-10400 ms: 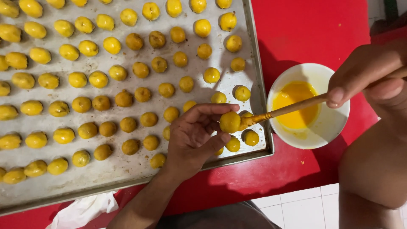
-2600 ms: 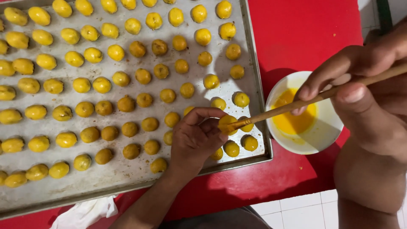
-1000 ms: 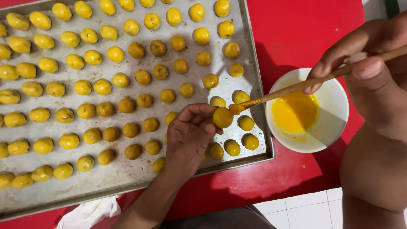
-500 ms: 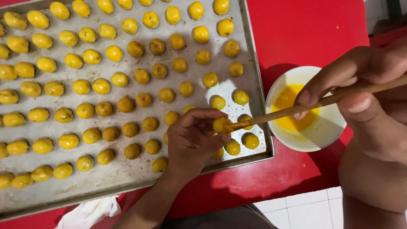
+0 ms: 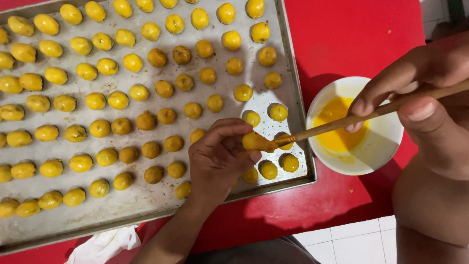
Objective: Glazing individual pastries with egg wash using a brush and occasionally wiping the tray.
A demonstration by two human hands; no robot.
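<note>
One metal tray (image 5: pixel 298 146) is in view. On it sit close to eighty dough balls (image 5: pixel 95 101); the exact total cannot be fixed, since several are cut off at the tray's left and top edges. Roughly twenty of them, grouped around the tray's middle, are darker and browner, and the rest are bright yellow. One more dough ball (image 5: pixel 255 142) is held just above the tray's right end. Right of the tray stands one white bowl (image 5: pixel 386 146). One wooden brush (image 5: pixel 351 120) reaches over the tray's right rim. One white cloth (image 5: pixel 105 242) lies below the tray's lower edge. Two hands show: one left hand (image 5: pixel 217 156) and one right hand (image 5: pixel 420 78).
</note>
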